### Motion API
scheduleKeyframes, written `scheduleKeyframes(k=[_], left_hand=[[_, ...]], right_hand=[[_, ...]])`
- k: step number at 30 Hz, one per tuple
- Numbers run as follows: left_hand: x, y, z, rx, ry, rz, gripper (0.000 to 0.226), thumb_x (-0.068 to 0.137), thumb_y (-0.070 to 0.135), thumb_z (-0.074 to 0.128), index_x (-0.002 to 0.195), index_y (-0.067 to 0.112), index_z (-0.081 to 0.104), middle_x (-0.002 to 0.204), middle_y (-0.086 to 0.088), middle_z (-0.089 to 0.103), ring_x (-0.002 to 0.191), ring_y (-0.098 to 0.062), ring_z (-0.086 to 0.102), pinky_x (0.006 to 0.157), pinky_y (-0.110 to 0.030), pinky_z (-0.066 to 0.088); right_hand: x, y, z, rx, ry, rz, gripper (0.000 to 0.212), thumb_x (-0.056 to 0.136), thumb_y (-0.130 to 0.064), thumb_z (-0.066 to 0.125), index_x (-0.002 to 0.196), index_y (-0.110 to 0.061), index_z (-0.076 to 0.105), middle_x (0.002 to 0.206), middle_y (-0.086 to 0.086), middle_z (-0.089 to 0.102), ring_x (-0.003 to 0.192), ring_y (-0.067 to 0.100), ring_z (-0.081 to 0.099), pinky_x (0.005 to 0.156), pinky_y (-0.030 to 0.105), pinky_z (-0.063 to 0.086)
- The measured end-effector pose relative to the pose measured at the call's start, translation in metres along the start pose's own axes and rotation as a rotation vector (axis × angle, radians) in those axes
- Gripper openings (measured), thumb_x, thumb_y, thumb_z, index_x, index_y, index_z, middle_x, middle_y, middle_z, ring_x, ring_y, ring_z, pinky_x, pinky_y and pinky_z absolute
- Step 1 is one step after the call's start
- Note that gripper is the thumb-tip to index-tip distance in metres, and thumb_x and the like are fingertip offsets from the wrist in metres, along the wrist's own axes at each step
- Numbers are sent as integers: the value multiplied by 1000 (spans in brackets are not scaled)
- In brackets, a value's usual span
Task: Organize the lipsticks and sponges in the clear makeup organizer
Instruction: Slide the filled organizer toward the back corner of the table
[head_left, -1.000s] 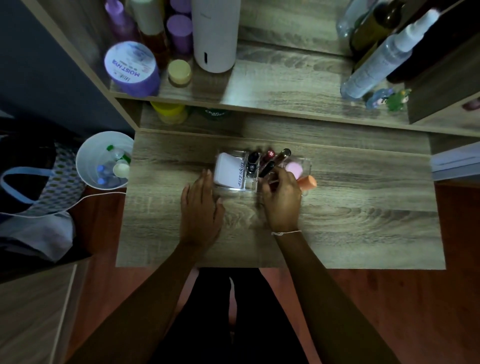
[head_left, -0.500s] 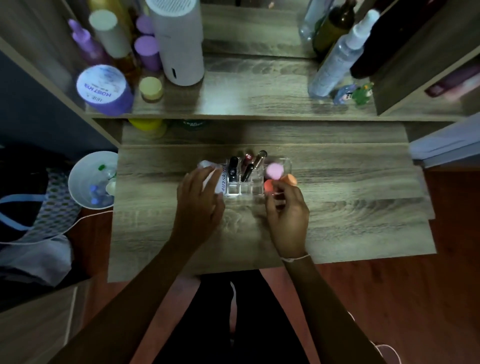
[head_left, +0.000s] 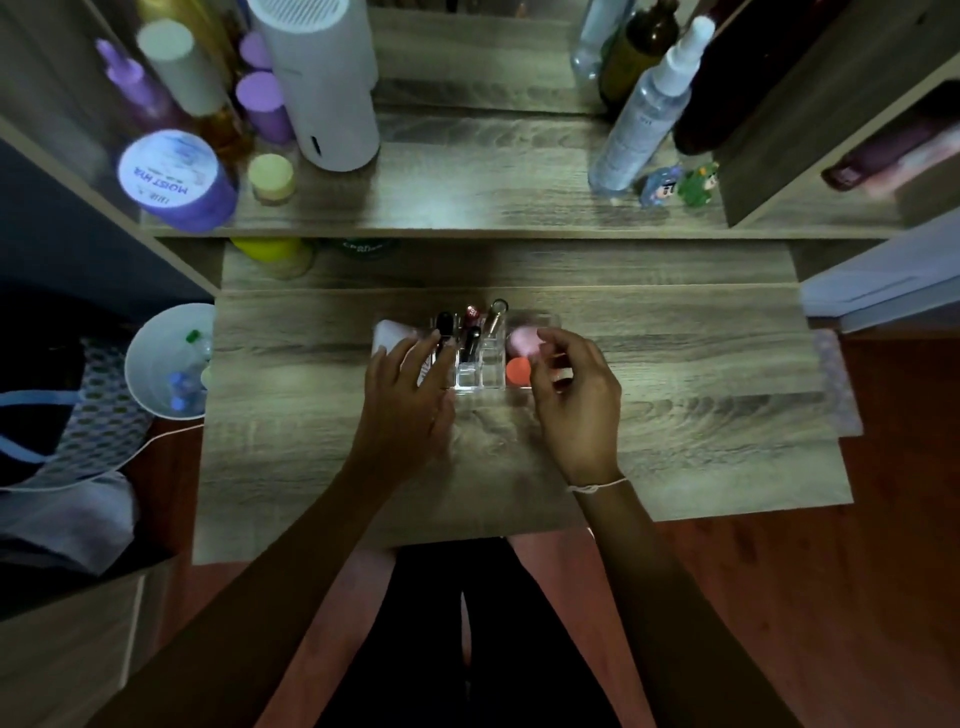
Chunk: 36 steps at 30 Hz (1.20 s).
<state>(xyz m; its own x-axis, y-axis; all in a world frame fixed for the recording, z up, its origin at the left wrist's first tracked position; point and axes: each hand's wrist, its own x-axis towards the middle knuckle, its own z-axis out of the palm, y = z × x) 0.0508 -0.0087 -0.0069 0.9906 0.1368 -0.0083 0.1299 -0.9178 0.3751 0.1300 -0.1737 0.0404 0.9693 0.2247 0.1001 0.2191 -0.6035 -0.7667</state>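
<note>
The clear makeup organizer stands mid-table. Several lipsticks stand upright in its middle slots. A pink sponge and an orange sponge sit in its right compartment. A white packet lies in the left part. My left hand rests flat with fingers spread over the organizer's left end and the packet. My right hand hovers at the right end, fingers loosely curled, fingertips just at the pink sponge, gripping nothing that I can see.
A shelf behind holds a white cylinder, purple jars, a spray bottle and two small figurines. A white bin stands left of the table. A cable and bags lie at the left.
My right hand carried the orange sponge from beside the organizer into the right compartment and let it go. My left hand slid up onto the organizer's left end.
</note>
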Motion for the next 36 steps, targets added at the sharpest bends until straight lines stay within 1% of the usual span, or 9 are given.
scheduleKeyframes(k=[4, 9, 19, 25, 27, 30, 31, 33, 36], left_hand=[[1, 1, -3, -11, -2, -25, 52, 89, 25, 43, 134, 1, 50, 136, -26, 51, 126, -42, 47, 102, -62, 37], [4, 3, -6, -37, 1, -51, 55, 86, 26, 41, 133, -1, 50, 135, -26, 52, 124, -41, 50, 101, -63, 36], [20, -4, -8, -85, 79, -88, 60, 86, 27, 38, 142, 5, 39, 148, -17, 40, 138, -34, 34, 113, -56, 19], [-6, -32, -9, -455, 328, -500, 71, 83, 22, 43, 149, 9, 21, 156, -15, 25, 143, -30, 22, 115, -55, 21], [-19, -37, 2, -502, 285, -587, 80, 81, 34, 45, 151, 10, 14, 158, -15, 17, 145, -30, 15, 117, -54, 18], [-27, -48, 19, -412, 89, -529, 91, 85, 46, 53, 152, 10, 2, 161, -12, 0, 147, -28, -1, 119, -55, 8], [-27, -51, 23, -377, 56, -491, 95, 84, 49, 55, 151, 11, 0, 161, -12, -2, 147, -27, -3, 119, -55, 7], [-24, -56, 25, -347, 16, -453, 108, 78, 64, 59, 151, 10, 1, 161, -13, 1, 148, -25, -3, 120, -52, 4], [-14, -61, 22, -347, 10, -436, 121, 64, 69, 67, 151, 9, 8, 160, -15, 12, 147, -27, 5, 119, -52, 7]], right_hand=[[17, -4, 1, -36, -58, -27, 26, 89, -13, 64, 115, -14, 65, 107, 7, 67, 96, 21, 62, 79, 28, 47], [33, -2, 4, -54, -131, -42, 34, 88, -14, 65, 122, -16, 62, 111, 4, 66, 102, 20, 60, 87, 38, 52], [49, 8, 13, -187, -320, -129, 44, 89, -18, 66, 132, -18, 57, 125, 6, 61, 115, 25, 51, 90, 24, 36], [26, 31, -14, 29, 33, 38, 51, 80, -29, 50, 131, -23, 54, 123, 2, 57, 113, 21, 57, 94, 31, 48], [10, 54, -17, 22, -73, 117, 60, 81, -30, 60, 139, -22, 46, 138, 6, 53, 125, 20, 52, 102, 35, 45], [-3, 78, -9, 23, -399, 185, 101, 72, -39, 83, 151, -29, 22, 156, 0, 36, 130, 1, 46, 101, 26, 48], [-5, 80, -6, 15, -440, 203, 111, 66, -44, 85, 152, -32, 16, 157, -1, 34, 128, 0, 48, 100, 27, 51], [-5, 83, 2, -39, -429, 209, 119, 62, -51, 85, 153, -33, 11, 156, 0, 34, 134, 18, 45, 102, 47, 51], [-1, 88, 13, -103, -355, 193, 119, 62, -59, 80, 153, -28, 10, 158, 2, 31, 144, 30, 28, 111, 63, 35]])
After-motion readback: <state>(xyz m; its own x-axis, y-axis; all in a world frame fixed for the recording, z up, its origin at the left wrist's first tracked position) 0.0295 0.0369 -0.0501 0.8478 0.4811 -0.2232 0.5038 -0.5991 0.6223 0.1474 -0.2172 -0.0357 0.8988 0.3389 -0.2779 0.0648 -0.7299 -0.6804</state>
